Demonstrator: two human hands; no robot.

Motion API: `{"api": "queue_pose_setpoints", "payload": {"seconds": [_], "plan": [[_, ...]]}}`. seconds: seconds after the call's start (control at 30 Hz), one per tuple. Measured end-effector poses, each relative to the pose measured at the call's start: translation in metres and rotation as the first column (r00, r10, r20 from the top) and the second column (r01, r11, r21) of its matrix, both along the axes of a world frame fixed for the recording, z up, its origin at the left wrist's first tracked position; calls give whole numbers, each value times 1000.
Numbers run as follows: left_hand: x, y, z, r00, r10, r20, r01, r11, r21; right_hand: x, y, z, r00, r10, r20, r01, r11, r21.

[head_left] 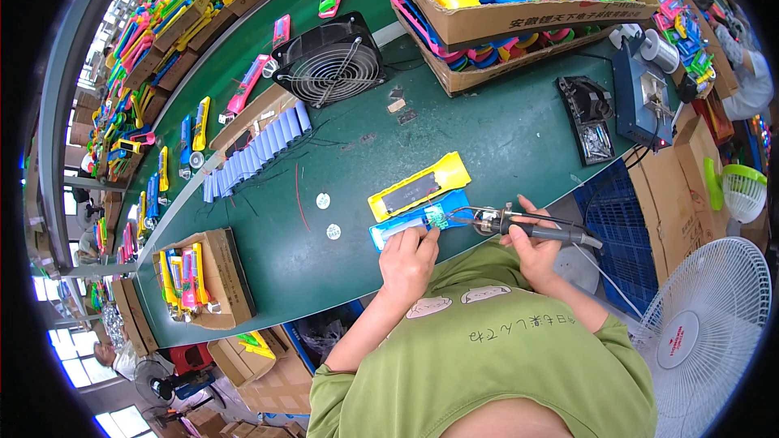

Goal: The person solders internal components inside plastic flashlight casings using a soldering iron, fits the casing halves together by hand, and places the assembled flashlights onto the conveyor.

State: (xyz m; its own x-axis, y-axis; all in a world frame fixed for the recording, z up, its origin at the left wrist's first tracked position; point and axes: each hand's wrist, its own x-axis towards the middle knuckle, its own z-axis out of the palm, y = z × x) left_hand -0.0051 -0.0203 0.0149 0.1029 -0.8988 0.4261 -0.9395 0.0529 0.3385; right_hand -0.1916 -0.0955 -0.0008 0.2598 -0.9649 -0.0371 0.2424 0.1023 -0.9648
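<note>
Head view: left hand (408, 258) down on the green table top (487, 130), fingers curled and pressed on the near end of the open blue plastic casing (418, 223). Right hand (535, 255) wrapped tight around the black-handled soldering iron (531, 229), metal tip aimed left at the small green circuit board (436, 216) inside the casing. Just beyond, touching it, a yellow plastic casing half (419, 186). Farther back, a black square fan (329, 61) and a row of pale blue cylindrical cells (256, 154).

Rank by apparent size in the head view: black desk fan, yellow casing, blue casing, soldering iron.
1. Black desk fan, clearly largest.
2. Yellow casing.
3. Blue casing, partly hidden by the left hand, so it and the soldering iron in the right hand are too close to rank.
</note>
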Motion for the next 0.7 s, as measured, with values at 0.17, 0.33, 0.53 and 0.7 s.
{"api": "queue_pose_setpoints", "payload": {"seconds": [0.17, 0.33, 0.53, 0.7], "plan": [[-2, 1, 0, 1000, 11, 3, -12, 999, 33, -7, -12, -9, 999, -44, -3, 43, 995, -95], [13, -7, 20, 990, 143, 12, -142, 989, -39, -12, -19, -5, 988, -150, 29, 153, 980, -131], [47, -27, 33, 837, 335, -433, -307, 942, 135, -20, -24, -13, 983, -179, 41, 182, 977, -114], [15, -5, 32, 965, -180, -189, 206, 970, 126, -17, -6, -7, 999, 35, -35, -40, 988, -152]]}}
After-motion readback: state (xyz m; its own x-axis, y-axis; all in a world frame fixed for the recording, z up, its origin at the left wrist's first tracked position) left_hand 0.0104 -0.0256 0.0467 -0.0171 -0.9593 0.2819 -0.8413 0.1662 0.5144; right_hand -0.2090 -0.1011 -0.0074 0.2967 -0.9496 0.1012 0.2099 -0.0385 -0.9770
